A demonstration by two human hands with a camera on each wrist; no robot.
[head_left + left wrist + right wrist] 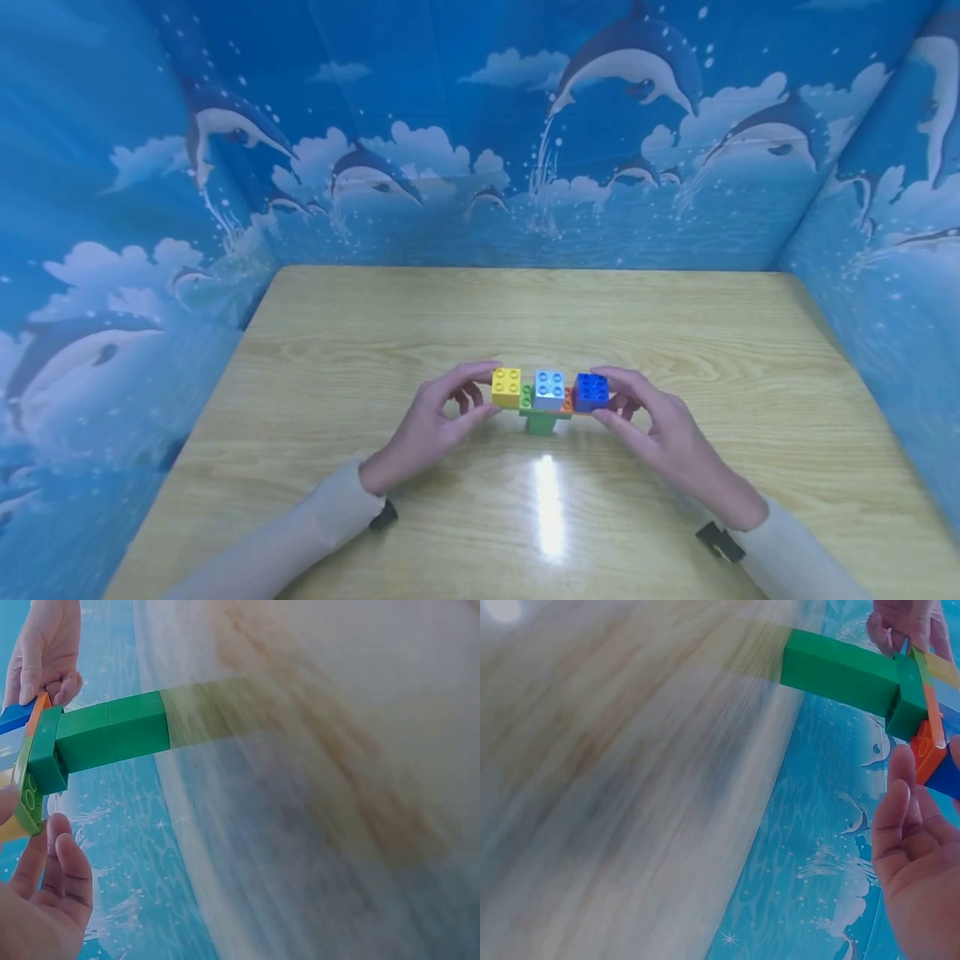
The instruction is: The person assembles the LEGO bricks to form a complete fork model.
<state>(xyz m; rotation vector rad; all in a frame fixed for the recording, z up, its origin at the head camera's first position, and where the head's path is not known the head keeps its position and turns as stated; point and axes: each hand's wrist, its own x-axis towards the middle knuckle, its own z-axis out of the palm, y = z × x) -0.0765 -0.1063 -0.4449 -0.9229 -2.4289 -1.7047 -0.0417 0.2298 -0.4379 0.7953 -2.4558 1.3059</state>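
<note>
A small tower of toy building bricks stands on the table, its green column (112,731) upright beneath a wider green brick (545,414). Across the top lie a light green brick (527,396) on the left and an orange brick (930,750) on the right. A light blue brick (549,389) sits in the middle above them. My left hand (431,421) pinches the yellow brick (506,387) at the left end between thumb and fingers. At the right end, my right hand (671,433) pinches the dark blue brick (592,392) the same way.
The wooden table (360,325) extends around the tower, with a bright light reflection (550,508) in front of it. Blue curtains (450,225) printed with dolphins hang behind the table and along both sides. Dark straps show at both wrists.
</note>
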